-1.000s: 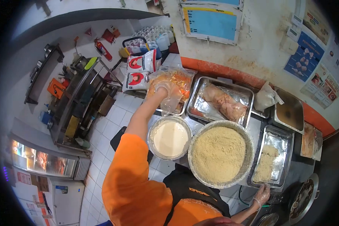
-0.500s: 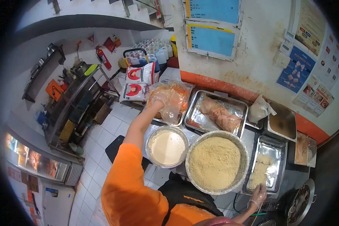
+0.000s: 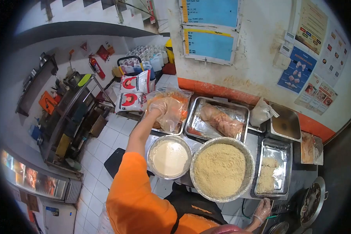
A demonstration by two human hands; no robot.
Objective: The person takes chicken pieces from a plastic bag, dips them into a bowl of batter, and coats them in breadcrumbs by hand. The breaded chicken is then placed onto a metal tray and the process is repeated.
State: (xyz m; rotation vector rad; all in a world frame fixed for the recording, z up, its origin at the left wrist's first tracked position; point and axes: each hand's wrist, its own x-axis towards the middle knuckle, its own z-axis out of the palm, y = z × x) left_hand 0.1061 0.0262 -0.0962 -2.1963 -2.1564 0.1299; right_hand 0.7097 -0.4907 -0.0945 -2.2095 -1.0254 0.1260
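Observation:
My left hand [image 3: 158, 105] reaches into a clear plastic bag [image 3: 171, 117] of orange-coated food at the back left; its fingers are hidden there. The bag lies in a metal tray [image 3: 178, 132]. My right hand [image 3: 262, 209], in a clear glove, is just off the front edge of a steel tray [image 3: 283, 181]. It looks empty, with loosely bent fingers. Crumb-coated pieces [image 3: 267, 175] lie in that steel tray. Between my hands stand a bowl of pale batter [image 3: 168, 158] and a large round pan of breadcrumbs [image 3: 221, 170].
Behind the pan, a tray [image 3: 195, 130] holds a bag of raw meat [image 3: 222, 120]. A white bag [image 3: 261, 113] and a deep steel container [image 3: 284, 123] stand at the back right. A wok [image 3: 314, 201] is at the far right. Printed flour bags [image 3: 133, 91] stand left.
My right hand has come away from the coated pieces, back toward me past the tray's edge. My left hand stays in the bag. The camera view has shifted slightly.

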